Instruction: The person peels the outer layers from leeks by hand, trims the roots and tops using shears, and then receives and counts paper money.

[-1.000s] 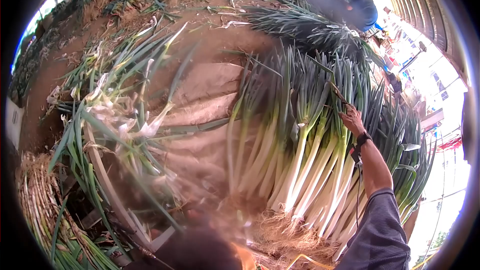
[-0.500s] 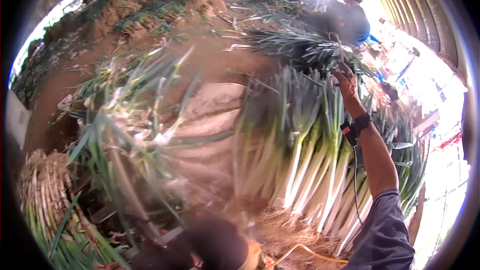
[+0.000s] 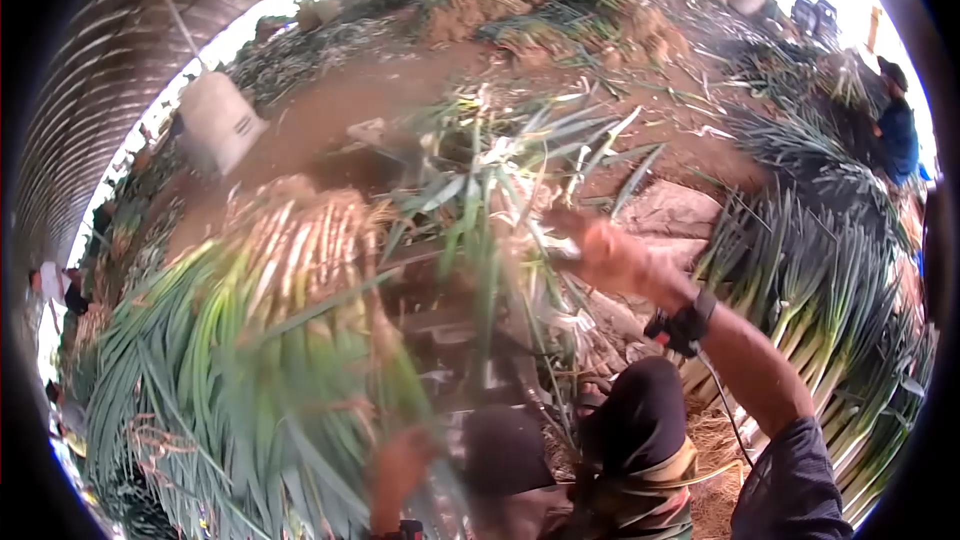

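My right hand [image 3: 605,252], smeared by motion, reaches in from the right over a loose heap of torn green and pale leaves [image 3: 490,180]. Its fingers overlap the heap's right side. At the bottom, my left hand [image 3: 400,465] is also blurred, close beside the leaves of a large pile of unpeeled long green onions [image 3: 270,300]. That pile's brown, rooty ends point away and its green tops spread toward me. On the right lie cleaned long green onions [image 3: 800,290] with white stalks, dark leaves and pale roots, apart from both hands.
My dark-clad knees [image 3: 640,415] are at bottom centre. A white sack [image 3: 215,120] stands at the far left. More onion bundles [image 3: 560,10] lie on the brown soil behind. A person in blue [image 3: 897,130] is at the far right. A cable runs from my right wrist.
My view has swung left. My right hand has gone from the leaf tops of the cleaned onions to the loose leaf heap, and my left hand has come into view.
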A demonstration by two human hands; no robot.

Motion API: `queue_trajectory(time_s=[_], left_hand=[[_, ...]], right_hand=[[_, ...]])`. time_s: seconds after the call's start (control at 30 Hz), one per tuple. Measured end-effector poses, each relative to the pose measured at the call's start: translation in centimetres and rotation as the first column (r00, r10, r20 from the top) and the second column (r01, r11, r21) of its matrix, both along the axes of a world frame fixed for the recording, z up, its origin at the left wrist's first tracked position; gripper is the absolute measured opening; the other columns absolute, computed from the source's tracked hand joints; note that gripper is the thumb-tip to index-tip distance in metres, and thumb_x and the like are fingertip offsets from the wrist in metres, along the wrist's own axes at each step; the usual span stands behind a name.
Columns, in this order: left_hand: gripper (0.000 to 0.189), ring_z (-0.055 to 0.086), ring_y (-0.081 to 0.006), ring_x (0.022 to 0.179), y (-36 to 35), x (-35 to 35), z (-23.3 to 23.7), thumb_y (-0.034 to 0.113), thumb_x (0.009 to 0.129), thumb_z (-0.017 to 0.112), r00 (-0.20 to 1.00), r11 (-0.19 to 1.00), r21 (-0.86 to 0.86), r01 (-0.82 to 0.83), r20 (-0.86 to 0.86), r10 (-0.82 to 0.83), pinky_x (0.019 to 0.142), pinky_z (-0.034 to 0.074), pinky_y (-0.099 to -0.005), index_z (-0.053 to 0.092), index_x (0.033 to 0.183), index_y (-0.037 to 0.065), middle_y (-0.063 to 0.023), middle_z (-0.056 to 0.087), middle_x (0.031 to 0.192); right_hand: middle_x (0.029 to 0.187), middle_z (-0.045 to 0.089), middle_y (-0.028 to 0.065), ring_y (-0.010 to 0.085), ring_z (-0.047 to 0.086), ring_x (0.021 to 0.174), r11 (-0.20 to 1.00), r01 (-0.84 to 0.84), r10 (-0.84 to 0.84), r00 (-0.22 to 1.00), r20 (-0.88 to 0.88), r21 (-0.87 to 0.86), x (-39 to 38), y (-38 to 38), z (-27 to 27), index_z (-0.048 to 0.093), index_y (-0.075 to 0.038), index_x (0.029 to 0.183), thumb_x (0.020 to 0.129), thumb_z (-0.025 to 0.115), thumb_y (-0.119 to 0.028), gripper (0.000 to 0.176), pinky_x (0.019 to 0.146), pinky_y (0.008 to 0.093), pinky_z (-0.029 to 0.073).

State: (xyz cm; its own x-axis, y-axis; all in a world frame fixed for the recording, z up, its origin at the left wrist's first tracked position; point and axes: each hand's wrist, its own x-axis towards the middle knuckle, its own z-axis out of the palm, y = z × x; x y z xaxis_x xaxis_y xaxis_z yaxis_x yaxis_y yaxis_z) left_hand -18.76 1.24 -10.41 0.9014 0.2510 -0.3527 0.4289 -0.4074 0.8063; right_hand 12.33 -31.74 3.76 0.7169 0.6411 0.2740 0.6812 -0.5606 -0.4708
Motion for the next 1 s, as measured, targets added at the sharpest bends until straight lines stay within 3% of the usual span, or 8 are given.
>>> queue_trajectory(time_s=[0.1,0.2,0.3,0.37,0.4,0.7,0.83,1.0], left_hand=[[0.035,0.069,-0.0174,0.084,1.5,-1.4,-5.2,0.012,0.092,0.071,0.983,0.996,-0.08,0.041,0.181,-0.026,0.075,0.057,-0.0298,0.06,0.121,-0.003,-0.0118,0.069,0.101],[0.037,0.07,-0.0239,0.086,-0.3,-1.3,-2.7,0.017,0.086,0.074,0.941,0.947,0.319,0.03,0.31,-0.134,0.077,0.056,-0.0364,0.064,0.118,0.002,-0.0159,0.069,0.104],[0.047,0.065,-0.0363,0.1,-2.4,0.3,0.4,0.025,0.082,0.075,0.968,0.927,0.348,-0.143,0.244,0.058,0.088,0.052,-0.0446,0.061,0.121,0.003,-0.0208,0.065,0.113],[0.053,0.057,-0.0386,0.112,-2.5,1.6,-0.1,0.03,0.082,0.073,0.945,0.883,0.431,-0.183,0.324,0.038,0.097,0.046,-0.0472,0.056,0.125,0.003,-0.021,0.059,0.118],[0.054,0.052,-0.0403,0.115,-2.6,2.8,-0.2,0.033,0.083,0.071,0.945,0.83,0.517,-0.209,0.327,0.034,0.101,0.042,-0.0469,0.055,0.124,0.001,-0.0214,0.057,0.12],[0.085,0.035,-0.0428,0.141,-0.2,9.5,-1.7,0.046,0.084,0.07,0.99,0.746,0.66,-0.082,-0.031,0.136,0.113,0.03,-0.0528,0.038,0.146,-0.002,-0.0255,0.041,0.15],[0.094,0.04,-0.0409,0.136,0.4,11.1,-2.1,0.046,0.082,0.071,0.99,0.73,0.677,-0.088,-0.02,0.137,0.111,0.033,-0.0535,0.029,0.15,-0.004,-0.0286,0.047,0.142],[0.075,0.058,-0.0365,0.108,-0.5,11.9,-1.8,0.014,0.074,0.071,0.94,0.581,0.751,-0.312,0.333,0.074,0.093,0.047,-0.0455,0.042,0.142,0.004,-0.0208,0.059,0.121]], right_hand=[[0.116,0.064,0.0193,0.0328,0.065,0.104,0.972,-0.127,0.128,0.992,-0.007,-0.199,-5.0,2.8,-3.2,0.042,-0.005,0.145,0.09,0.068,-0.036,0.068,0.083,0.0447,0.057],[0.114,0.062,0.0165,0.0312,0.066,0.093,0.836,-0.232,0.145,0.967,-0.207,-0.497,-9.4,5.1,-4.8,0.039,-0.004,0.146,0.085,0.07,-0.034,0.075,0.072,0.0433,0.055],[0.115,0.059,0.0169,0.0303,0.064,0.094,0.881,-0.168,0.323,0.897,0.302,-0.443,-14.3,3.6,-10.0,0.042,-0.001,0.142,0.077,0.073,-0.032,0.078,0.072,0.0429,0.053],[0.119,0.056,0.0191,0.0331,0.062,0.099,0.918,-0.144,0.262,0.919,0.294,-0.369,-15.8,3.6,-12.2,0.042,0.0,0.14,0.077,0.073,-0.03,0.077,0.079,0.045,0.053],[0.134,0.05,0.0216,0.0327,0.05,0.122,0.774,-0.074,0.088,0.996,-0.008,-0.629,-15.2,5.8,-13.9,0.039,0.003,0.143,0.085,0.065,-0.028,0.071,0.083,0.0483,0.049],[0.133,0.046,0.022,0.039,0.049,0.117,0.859,0.087,-0.044,0.994,0.098,-0.504,-14.4,7.0,-12.1,0.039,-0.003,0.145,0.084,0.069,-0.038,0.077,0.085,0.0501,0.049],[0.139,0.043,0.028,0.0469,0.045,0.127,0.888,0.083,-0.161,0.977,-0.138,-0.452,-13.3,7.6,-11.6,0.035,0.004,0.143,0.082,0.075,-0.043,0.088,0.098,0.059,0.043],[0.137,0.045,0.0333,0.0473,0.042,0.131,0.882,0.106,-0.288,0.892,-0.348,-0.458,-12.5,8.5,-11.5,0.03,0.01,0.147,0.083,0.071,-0.039,0.091,0.106,0.055,0.038]])
